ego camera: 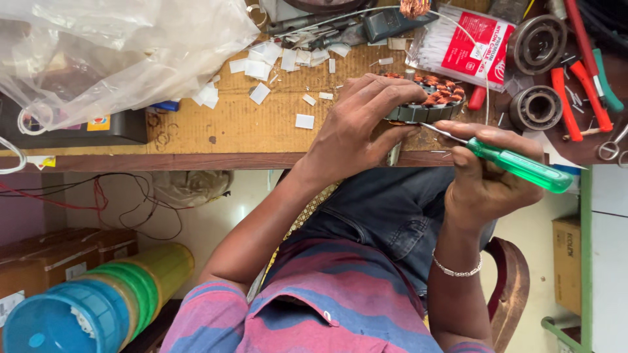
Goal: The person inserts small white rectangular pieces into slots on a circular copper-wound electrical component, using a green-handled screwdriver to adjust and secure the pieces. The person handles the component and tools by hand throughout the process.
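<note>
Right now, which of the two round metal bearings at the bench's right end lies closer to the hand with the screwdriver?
The lower bearing, just beside the stator and above the right hand. The other bearing sits farther up, next to the red-labelled packet.

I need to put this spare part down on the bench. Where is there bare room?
The widest bare patch is the brown benchtop between the plastic bag and the left hand, below the paper scraps. It is crowded right of the stator: bearings, pliers and a red packet.
</note>
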